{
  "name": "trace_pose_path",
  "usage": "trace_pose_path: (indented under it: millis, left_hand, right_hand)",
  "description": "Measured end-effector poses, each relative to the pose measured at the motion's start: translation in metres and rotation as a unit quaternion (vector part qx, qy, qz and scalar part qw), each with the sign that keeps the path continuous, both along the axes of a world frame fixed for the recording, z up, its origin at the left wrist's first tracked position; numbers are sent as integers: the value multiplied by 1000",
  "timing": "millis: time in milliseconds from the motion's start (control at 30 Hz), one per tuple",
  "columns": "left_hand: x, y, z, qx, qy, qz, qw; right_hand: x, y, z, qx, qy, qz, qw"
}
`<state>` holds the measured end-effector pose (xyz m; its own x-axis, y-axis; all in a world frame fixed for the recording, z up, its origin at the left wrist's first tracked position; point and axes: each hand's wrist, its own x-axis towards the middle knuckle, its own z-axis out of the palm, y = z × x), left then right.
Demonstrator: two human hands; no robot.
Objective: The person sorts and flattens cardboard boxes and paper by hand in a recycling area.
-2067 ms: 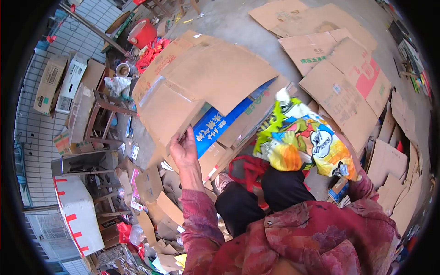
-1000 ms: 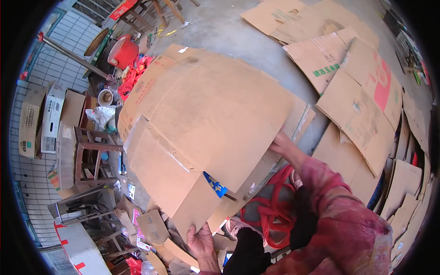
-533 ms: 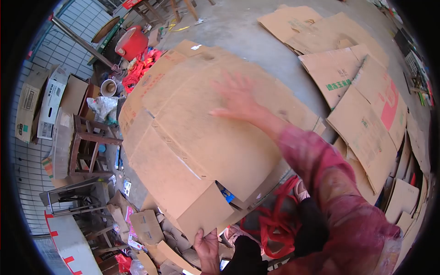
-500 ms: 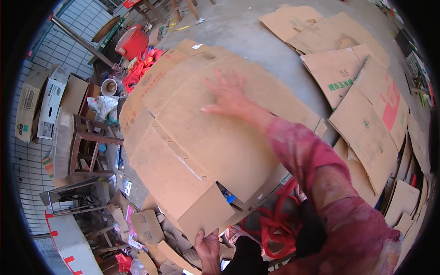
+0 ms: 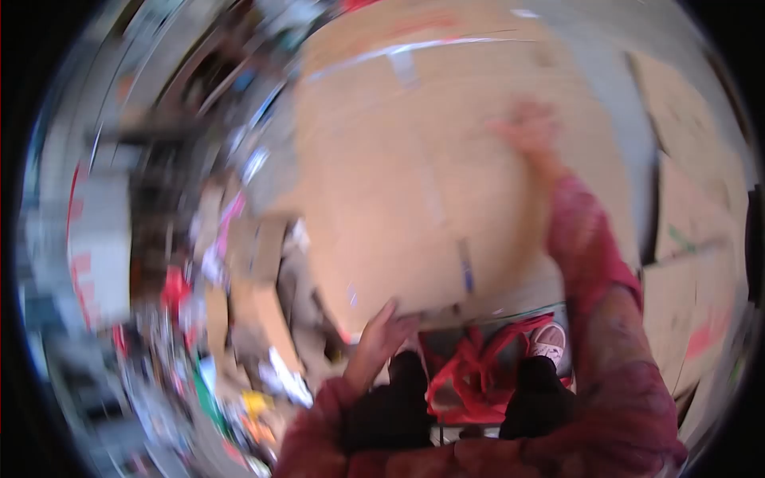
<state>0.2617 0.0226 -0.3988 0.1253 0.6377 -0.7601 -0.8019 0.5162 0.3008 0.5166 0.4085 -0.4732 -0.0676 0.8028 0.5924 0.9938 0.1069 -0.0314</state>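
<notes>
A large brown cardboard sheet (image 5: 406, 175) lies in front of me, with a strip of tape across its far part. My right hand (image 5: 532, 131) rests on its right side with the fingers spread, blurred by motion. At the near edge, my left hand (image 5: 385, 331) has its thumb on the cardboard; its other fingers are partly hidden, and it seems to pinch the edge. A red strap bundle (image 5: 474, 370) lies between my feet, just below the cardboard.
Other flattened cardboard (image 5: 689, 295) lies on the floor at the right. Small cardboard pieces (image 5: 255, 319) and mixed scraps are at the left, near a white panel (image 5: 100, 247) with red marks. My shoe (image 5: 548, 341) is close to the near edge.
The view has turned and is blurred. The cardboard now shows a flatter face with tape, its open flaps no longer visible. My right hand appears farther right, my left hand slightly higher.
</notes>
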Motion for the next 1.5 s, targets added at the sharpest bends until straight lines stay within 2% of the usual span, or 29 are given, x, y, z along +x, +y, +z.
trace_pose_path:
  millis: [33,67,100,133,167,200,300,367,433,467,533,567,600,633,667,700,767,800,867,900,967,1100,1233,1300,1367,1433,1500]
  left_hand:
    - [5,1,18,-20,26,6,999]
    - [6,-9,16,5,33,27,999]
    - [3,-22,13,30,40,35,998]
    - [-3,-37,13,32,25,33,999]
    - [-9,-52,11,40,6,17,999]
    - [-13,-65,23,22,45,13,999]
    - [-40,-128,16,-44,158,25,986]
    - [-58,-168,20,-137,226,43,963]
    - [-77,-200,37,-204,269,10,941]
    - [-87,-222,38,-230,291,-1,929]
    - [-108,-265,35,-286,338,-49,895]
    - [-115,-285,35,-315,359,-86,874]
    - [-125,-304,31,-316,358,-81,875]
    - [-134,-322,25,-331,401,-117,846]
    - [-136,-343,19,-349,437,-153,815]
    - [-140,-360,10,-373,445,-145,801]
    - [-149,-389,-13,-372,550,-220,715]
    - [-154,-399,-23,-376,547,-216,716]
    - [-164,-405,-38,-369,619,-255,646]
    - [-169,-404,-46,-370,616,-254,648]
    - [-179,-401,-62,-375,753,-274,465]
    - [-203,-383,-79,-412,735,-264,468]
    - [-219,-355,-78,-436,741,-262,439]
    - [-229,-351,-80,-453,700,-324,447]
    - [-240,-357,-86,-442,708,-357,420]
    - [-245,-357,-89,-423,690,-399,430]
    - [-251,-369,-101,-425,711,-371,420]
  right_hand:
    - [6,1,5,-70,6,-15,997]
    - [-5,-18,56,-155,33,-32,987]
    - [-4,-21,62,-177,59,-12,982]
    - [-10,-26,79,-215,23,-17,976]
    - [-7,-22,69,-185,28,3,982]
    - [2,-16,54,-151,34,12,988]
    - [18,0,34,-179,52,63,980]
    - [-3,-51,55,-151,54,105,981]
    - [-40,-117,86,-109,-11,269,957]
    - [-60,-144,92,-117,-13,279,953]
    - [-89,-188,90,-199,-192,188,942]
    - [-88,-194,78,-203,-197,194,939]
    - [-86,-189,64,-180,-150,215,948]
    - [-86,-182,57,-154,-103,235,954]
    - [-84,-180,56,-153,-108,243,952]
    - [-82,-180,57,-149,-113,245,951]
    - [-81,-178,53,-144,-118,253,949]
    - [-80,-176,50,-128,-128,252,951]
    - [-78,-174,45,-98,-149,250,952]
    - [-77,-174,43,-98,-151,252,951]
    - [-76,-173,42,-76,-162,258,950]
    - [-74,-172,44,-94,-154,270,946]
    - [-76,-170,45,-93,-146,282,944]
    - [-77,-168,43,-88,-157,286,941]
    - [-76,-171,46,-99,-153,286,941]
    - [-75,-170,45,-100,-156,287,940]
    - [-77,-170,45,-99,-153,288,940]
